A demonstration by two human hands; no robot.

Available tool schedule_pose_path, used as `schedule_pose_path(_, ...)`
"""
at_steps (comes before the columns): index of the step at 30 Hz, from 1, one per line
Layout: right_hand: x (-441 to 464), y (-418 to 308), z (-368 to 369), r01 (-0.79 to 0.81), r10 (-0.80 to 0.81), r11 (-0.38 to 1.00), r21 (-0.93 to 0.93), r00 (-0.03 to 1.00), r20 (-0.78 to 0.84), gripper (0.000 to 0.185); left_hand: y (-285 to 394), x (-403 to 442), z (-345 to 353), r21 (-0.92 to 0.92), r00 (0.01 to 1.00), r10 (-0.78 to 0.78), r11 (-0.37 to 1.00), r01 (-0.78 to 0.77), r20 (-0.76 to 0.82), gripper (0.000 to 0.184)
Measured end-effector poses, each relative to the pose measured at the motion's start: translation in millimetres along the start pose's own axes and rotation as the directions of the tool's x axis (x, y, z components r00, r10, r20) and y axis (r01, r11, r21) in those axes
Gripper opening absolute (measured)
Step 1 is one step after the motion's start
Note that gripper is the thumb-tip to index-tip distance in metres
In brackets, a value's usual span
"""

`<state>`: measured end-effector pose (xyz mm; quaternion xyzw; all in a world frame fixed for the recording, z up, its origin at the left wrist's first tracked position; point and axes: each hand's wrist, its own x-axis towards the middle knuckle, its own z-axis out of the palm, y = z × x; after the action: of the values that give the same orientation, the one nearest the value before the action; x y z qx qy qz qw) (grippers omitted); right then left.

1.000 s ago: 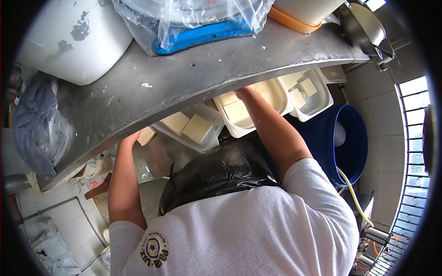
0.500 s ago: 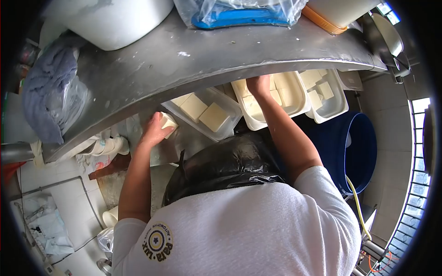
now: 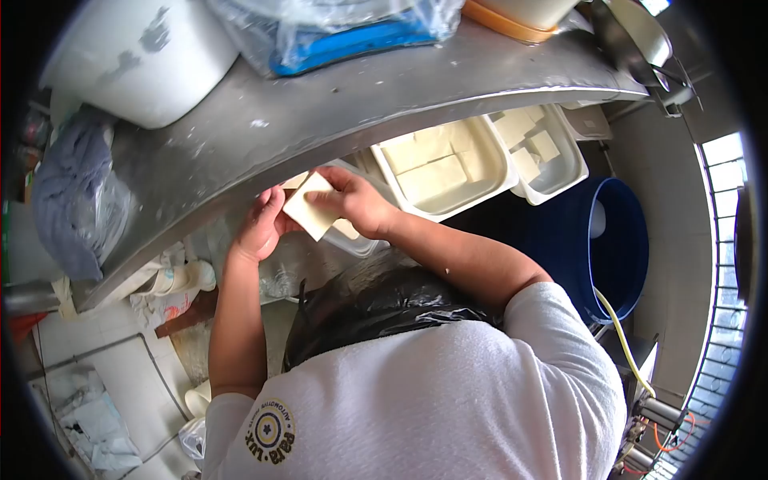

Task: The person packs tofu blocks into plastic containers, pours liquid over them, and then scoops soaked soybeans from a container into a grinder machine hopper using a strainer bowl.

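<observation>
One white T-shirt (image 3: 416, 392) takes up the bottom of my feed, with a black plastic apron (image 3: 384, 298) just above it. Past that, left of centre, I have both bare hands: the right hand (image 3: 360, 206) grips a cream-white, cheese-like block (image 3: 313, 220), thumb laid over its broad face, and the block sits tilted between the two hands. The left hand (image 3: 261, 230) is half curled at the block's left edge; from where I am, I cannot tell how much it is holding. A steel counter (image 3: 352, 108) arcs across the upper frame, carrying a white bucket (image 3: 144, 72) at upper left and a blue-based item in clear plastic (image 3: 352, 48) at top centre. Below its edge I make out a translucent tub (image 3: 364, 245), partly hidden by the right hand. Right of it, a white tub (image 3: 472, 202) holds pale slabs (image 3: 432, 176) laid close together, and a second white tub (image 3: 552, 192) has several more. A blue barrel (image 3: 620, 248) stands open at centre right, a pale yellow hose (image 3: 622, 340) beside it. Floor tiles (image 3: 104, 340) show at lower left, and a barred window (image 3: 724, 264) runs down the far right.
</observation>
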<state>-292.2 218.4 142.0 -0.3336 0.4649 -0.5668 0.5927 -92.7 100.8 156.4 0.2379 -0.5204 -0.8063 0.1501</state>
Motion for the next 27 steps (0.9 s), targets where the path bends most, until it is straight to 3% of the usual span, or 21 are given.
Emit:
schedule_pose_path(1, -4.1, -14.9, -8.8, -0.068, 0.076, 0.963, 0.262, 0.997, -0.021, 0.063, 6.0, -0.2, 10.1, -0.011, 0.999, 0.002, 1.000, -0.002, 0.039, 0.066)
schedule_pose_path(2, -4.4, -19.1, -22.5, -0.047, 0.093, 0.936, 0.349, 0.989, -0.119, 0.055, -3.9, 0.9, 5.3, 0.016, 0.997, -0.012, 1.000, 0.013, -0.078, 0.061)
schedule_pose_path(3, -5.4, -26.1, -36.8, -0.018, 0.131, 0.923, 0.384, 0.954, -0.270, 0.062, -12.9, -0.7, 0.8, 0.021, 0.998, -0.010, 1.000, 0.012, -0.063, 0.061)
schedule_pose_path(4, -6.4, -33.7, -55.4, 0.020, 0.151, 0.929, 0.369, 0.891, -0.429, 0.069, -22.6, -5.9, -3.9, 0.211, 0.975, -0.009, 0.976, 0.057, -0.223, 0.057)
schedule_pose_path(5, 0.0, -27.2, -94.8, 0.086, 0.056, 0.942, 0.325, 0.914, -0.403, 0.075, -34.1, -12.4, -11.2, 0.383, 0.926, 0.027, 0.915, 0.129, -0.376, 0.053)
schedule_pose_path(7, 10.9, -33.2, -151.0, 0.147, -0.050, 0.981, 0.128, 0.824, -0.564, 0.062, -65.8, -28.8, -39.0, 0.544, 0.882, 0.069, 0.809, 0.224, -0.465, 0.053)
schedule_pose_path(8, 14.9, -41.7, -170.2, 0.219, -0.119, 0.972, 0.088, 0.778, -0.617, 0.049, -79.4, -42.1, -52.0, 0.699, 0.862, 0.109, 0.639, 0.321, -0.495, 0.058)
schedule_pose_path(9, 20.7, -50.5, -190.9, 0.159, -0.124, 0.987, -0.007, 0.740, -0.661, 0.041, -91.0, -54.6, -60.2, 0.804, 0.844, 0.158, 0.432, 0.408, -0.512, 0.064)
schedule_pose_path(11, 35.2, -50.1, -231.8, 0.078, -0.097, 0.995, -0.059, 0.680, -0.727, 0.038, -109.6, -74.2, -62.8, 0.824, 0.806, 0.168, 0.135, 0.551, -0.567, 0.076)
schedule_pose_path(12, 37.7, -50.1, -237.6, 0.056, -0.070, 0.997, -0.044, 0.702, -0.709, 0.040, -113.9, -76.6, -62.6, 0.772, 0.774, 0.055, 0.141, 0.619, -0.631, 0.091)
schedule_pose_path(14, 48.4, -46.2, -247.8, 0.032, -0.043, 0.999, -0.029, 0.725, -0.687, 0.043, -127.0, -79.6, -59.4, 0.757, 0.760, -0.007, 0.089, 0.648, -0.650, 0.098)
schedule_pose_path(15, 63.5, -27.8, -262.3, -0.030, -0.212, 0.939, -0.342, 0.733, -0.647, 0.047, -128.2, -80.9, -53.8, 0.738, 0.738, -0.071, 0.036, 0.674, -0.671, 0.105)
schedule_pose_path(16, 67.7, -21.0, -263.2, -0.059, -0.284, 0.872, -0.486, 0.748, -0.600, 0.049, -129.4, -77.7, -53.9, 0.726, 0.726, -0.102, 0.043, 0.686, -0.680, 0.114)
schedule_pose_path(17, 71.6, -14.6, -263.6, -0.083, -0.353, 0.782, -0.618, 0.758, -0.549, 0.051, -130.7, -75.8, -54.2, 0.720, 0.720, -0.104, 0.044, 0.692, -0.686, 0.114)
schedule_pose_path(19, 72.8, -13.3, -254.5, -0.118, -0.365, 0.727, -0.677, 0.768, -0.526, 0.056, -125.1, -68.1, -46.1, 0.694, 0.694, -0.081, 0.030, 0.719, -0.715, 0.113)
schedule_pose_path(23, 77.2, 1.5, -258.2, -0.087, -0.426, 0.709, -0.699, 0.737, -0.524, 0.056, -110.5, -58.2, -39.4, 0.681, 0.683, -0.084, 0.057, 0.730, -0.726, 0.115)
schedule_pose_path(26, 60.9, -6.5, -258.9, -0.198, -0.454, 0.595, -0.779, 0.717, -0.529, 0.051, -113.2, -51.5, -45.4, 0.681, 0.683, -0.064, 0.055, 0.730, -0.727, 0.108)
schedule_pose_path(27, 55.3, -10.3, -248.7, -0.193, -0.453, 0.593, -0.782, 0.722, -0.522, 0.051, -141.0, -46.9, -71.2, 0.766, 0.758, 0.110, 0.096, 0.636, -0.643, 0.094)
